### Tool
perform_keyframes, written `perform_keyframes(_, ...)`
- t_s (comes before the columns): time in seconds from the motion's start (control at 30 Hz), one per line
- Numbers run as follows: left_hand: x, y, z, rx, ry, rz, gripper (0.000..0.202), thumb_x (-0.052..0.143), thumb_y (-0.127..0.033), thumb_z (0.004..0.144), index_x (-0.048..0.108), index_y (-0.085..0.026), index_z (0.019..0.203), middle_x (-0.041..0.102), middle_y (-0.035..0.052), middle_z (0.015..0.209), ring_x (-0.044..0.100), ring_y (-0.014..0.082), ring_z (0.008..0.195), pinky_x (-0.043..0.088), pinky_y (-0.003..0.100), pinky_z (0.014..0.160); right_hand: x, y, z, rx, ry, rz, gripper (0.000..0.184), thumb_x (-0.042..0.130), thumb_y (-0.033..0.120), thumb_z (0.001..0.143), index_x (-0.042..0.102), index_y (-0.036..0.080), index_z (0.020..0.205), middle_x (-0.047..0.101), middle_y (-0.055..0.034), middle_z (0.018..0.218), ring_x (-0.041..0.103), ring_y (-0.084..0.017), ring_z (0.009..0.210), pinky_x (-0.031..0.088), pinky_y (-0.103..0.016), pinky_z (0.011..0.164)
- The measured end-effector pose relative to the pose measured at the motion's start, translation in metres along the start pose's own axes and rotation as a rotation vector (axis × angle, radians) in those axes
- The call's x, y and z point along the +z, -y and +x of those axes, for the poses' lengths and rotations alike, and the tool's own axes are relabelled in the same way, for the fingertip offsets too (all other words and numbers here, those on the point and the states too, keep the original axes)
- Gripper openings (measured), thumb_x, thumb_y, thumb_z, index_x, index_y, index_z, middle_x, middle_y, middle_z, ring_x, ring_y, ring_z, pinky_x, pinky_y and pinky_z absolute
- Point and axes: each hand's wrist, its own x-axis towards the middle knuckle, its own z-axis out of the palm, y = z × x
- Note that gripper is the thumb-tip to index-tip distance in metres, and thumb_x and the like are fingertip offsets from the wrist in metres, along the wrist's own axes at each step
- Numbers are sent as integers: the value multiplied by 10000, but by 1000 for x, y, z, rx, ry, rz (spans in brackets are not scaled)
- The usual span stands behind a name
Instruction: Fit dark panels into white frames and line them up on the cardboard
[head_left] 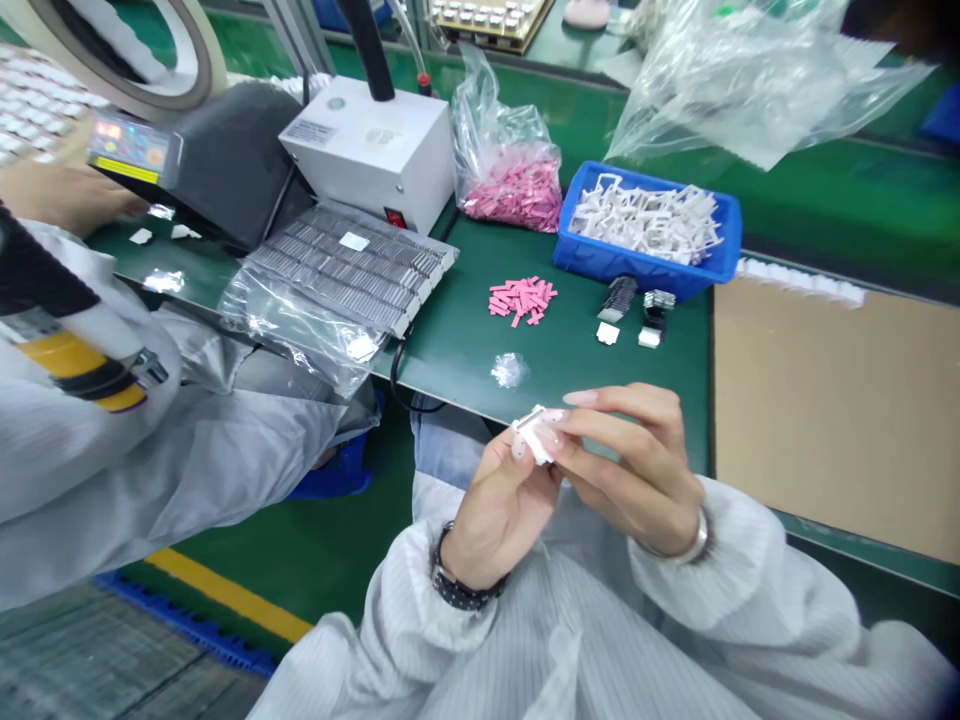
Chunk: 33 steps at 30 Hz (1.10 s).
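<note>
Just in front of the bench edge, my left hand (510,500) grips a small white plastic part (534,436) between thumb and fingers. My right hand (637,460) reaches over from the other side, its thumb and forefinger closed on the same part; the other fingers are bent. Some of the part is covered by the fingertips. Beyond the hands on the green bench lie a small heap of clear film pieces (509,370), a pile of pink strips (522,300) and two short stacks of thin dark and silvery pieces (618,300).
A blue bin (645,268) of white plastic parts and a bag of pink strips (517,185) stand behind. Brown board (832,400) covers the right side. At left are a white machine (375,150), a tray of grey pieces (345,265) and a co-worker's sleeve (150,430).
</note>
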Motion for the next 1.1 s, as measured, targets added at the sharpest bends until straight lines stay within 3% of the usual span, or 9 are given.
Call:
perform_keyframes(0.13, -12, -13, 9, -108, -103, -469, 407, 779, -467, 678, 694, -179, 954, 635, 14, 902, 588, 99, 859, 457, 181, 793, 2, -6, 6, -3, 79, -10, 183, 668, 215, 846, 622, 211, 1024, 705, -70, 989, 616, -232, 963, 523, -388, 721)
perform_keyframes(0.2, -23, -15, 15, -35, -174, -476, 379, 806, -406, 661, 704, -185, 951, 653, 10, 900, 587, 104, 854, 447, 187, 771, 7, -23, 8, 18, 98, -7, 298, 671, 260, 849, 586, 228, 1133, 705, -61, 976, 615, -224, 935, 520, -389, 740)
perform_keyframes(0.27, -33, -16, 18, 11, -194, -452, 358, 813, -385, 657, 710, -193, 941, 659, 6, 893, 585, 108, 855, 436, 197, 766, 17, -49, 8, 78, 147, -26, 266, 613, 200, 882, 590, 230, 1145, 693, -57, 949, 599, -215, 891, 509, -390, 751)
perform_keyframes(0.4, -40, -17, 14, -7, -95, -429, 323, 771, -410, 706, 711, -205, 949, 664, 18, 910, 583, 121, 901, 414, 208, 774, 49, -105, 2, 247, 439, -60, 117, 594, 193, 874, 662, 183, 968, 618, -93, 942, 538, -246, 889, 483, -405, 763)
perform_keyframes(0.5, -40, -20, 8, -31, 2, -388, 321, 748, -438, 726, 710, -218, 956, 676, 24, 873, 593, 141, 921, 402, 222, 781, 68, -125, -1, 358, 516, -33, 72, 635, 195, 840, 665, 183, 905, 574, -81, 888, 522, -246, 857, 465, -403, 766)
perform_keyframes(0.57, -39, -22, 6, -34, 63, -345, 339, 746, -464, 715, 709, -216, 943, 674, 24, 819, 599, 156, 877, 405, 256, 811, 74, -129, -1, 386, 502, -25, 13, 643, 191, 832, 645, 186, 844, 560, -68, 849, 520, -238, 827, 457, -392, 749)
perform_keyframes(0.7, -37, -26, 5, -39, 189, -305, 345, 737, -488, 712, 702, -212, 916, 662, 26, 764, 603, 185, 816, 423, 356, 868, 73, -128, 1, 414, 473, -3, 106, 665, 206, 818, 578, 193, 760, 565, -59, 843, 524, -236, 828, 447, -376, 740)
perform_keyframes(0.87, -31, -28, 6, -64, 327, -318, 333, 731, -472, 724, 703, -212, 931, 661, 31, 745, 620, 193, 812, 458, 365, 829, 61, -123, 3, 472, 443, 69, 91, 611, 214, 860, 554, 205, 790, 595, -39, 808, 543, -203, 758, 431, -338, 707)
perform_keyframes(1.1, -26, -27, 11, -96, 314, -301, 355, 726, -495, 720, 708, -206, 925, 670, 37, 745, 628, 196, 803, 472, 380, 834, 61, -128, -4, 588, 529, 79, 142, 693, 248, 806, 577, 190, 747, 571, -26, 750, 528, -176, 677, 397, -305, 633)
